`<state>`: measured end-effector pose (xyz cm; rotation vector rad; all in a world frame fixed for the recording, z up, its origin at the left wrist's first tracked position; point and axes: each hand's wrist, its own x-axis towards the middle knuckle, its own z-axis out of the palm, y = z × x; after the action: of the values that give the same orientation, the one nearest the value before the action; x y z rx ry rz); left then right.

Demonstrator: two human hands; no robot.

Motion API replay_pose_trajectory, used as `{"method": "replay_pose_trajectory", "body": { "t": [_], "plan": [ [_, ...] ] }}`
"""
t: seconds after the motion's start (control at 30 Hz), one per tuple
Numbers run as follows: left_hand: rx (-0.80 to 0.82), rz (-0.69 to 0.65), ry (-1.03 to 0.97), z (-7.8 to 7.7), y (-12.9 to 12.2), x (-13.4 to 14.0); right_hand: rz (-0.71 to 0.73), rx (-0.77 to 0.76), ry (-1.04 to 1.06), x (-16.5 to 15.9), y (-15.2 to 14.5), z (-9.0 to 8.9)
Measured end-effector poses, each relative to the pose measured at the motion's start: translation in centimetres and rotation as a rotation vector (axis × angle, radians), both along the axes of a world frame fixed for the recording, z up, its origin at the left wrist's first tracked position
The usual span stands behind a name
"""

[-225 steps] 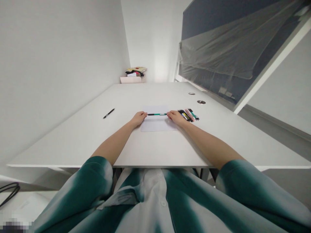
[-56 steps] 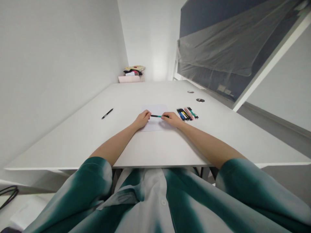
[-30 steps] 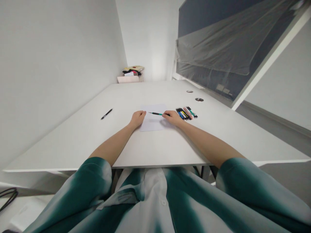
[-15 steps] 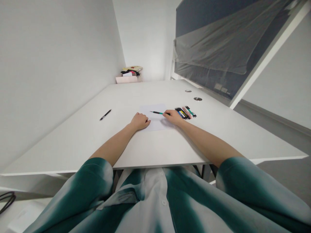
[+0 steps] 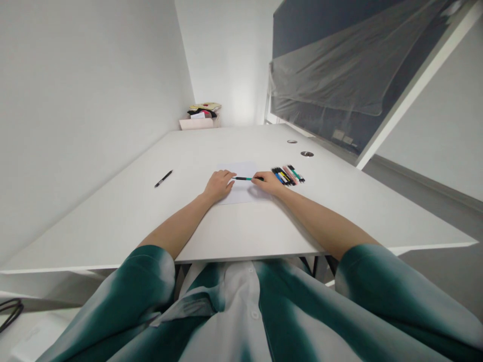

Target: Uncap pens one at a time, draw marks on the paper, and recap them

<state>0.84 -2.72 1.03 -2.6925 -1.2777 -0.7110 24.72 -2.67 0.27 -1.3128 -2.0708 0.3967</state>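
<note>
the paper looks unmarked yet, right hand grasping the pen, left hand's grip parted by its tip.

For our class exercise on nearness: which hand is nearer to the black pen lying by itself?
Left. The left hand is to the right of the black pen, apart from it. The right hand is farther right, beyond the left hand, holding a green pen.

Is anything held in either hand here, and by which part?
The right hand holds a green-and-black pen by its green rear part. The left hand is at the tip; whether it grips there cannot be told.
</note>
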Motion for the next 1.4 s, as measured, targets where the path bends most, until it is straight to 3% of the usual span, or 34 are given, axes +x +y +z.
{"method": "replay_pose_trajectory", "body": {
  "t": [0.27, 0.5, 0.57, 0.77, 1.03, 1.4],
  "plan": [
    [0.007, 0.092, -0.058, -0.3, 0.8, -0.4, -0.026, 0.001, -0.013, 1.2, 0.0, 0.6],
    [0.009, 0.287, -0.25, -0.1, 1.3, -2.0, -0.371, 0.093, 0.027, 2.7, 0.6, 0.8],
    [-0.003, 0.317, -0.302, -0.1, 1.5, -2.3, -0.413, 0.109, 0.023, 2.8, 0.8, 0.6],
    [-0.005, 0.16, -0.278, -0.4, 1.4, -1.7, -0.219, 0.107, -0.171, 1.3, 1.2, -0.3],
    [0.048, 0.046, -0.101, -0.4, 0.2, -0.3, -0.155, 0.066, -0.448, -0.1, 0.6, -0.2],
    [0.043, 0.014, -0.052, -0.5, 0.0, -0.1, -0.146, 0.069, -0.395, 0.3, 1.4, -0.9]
  ]
}}
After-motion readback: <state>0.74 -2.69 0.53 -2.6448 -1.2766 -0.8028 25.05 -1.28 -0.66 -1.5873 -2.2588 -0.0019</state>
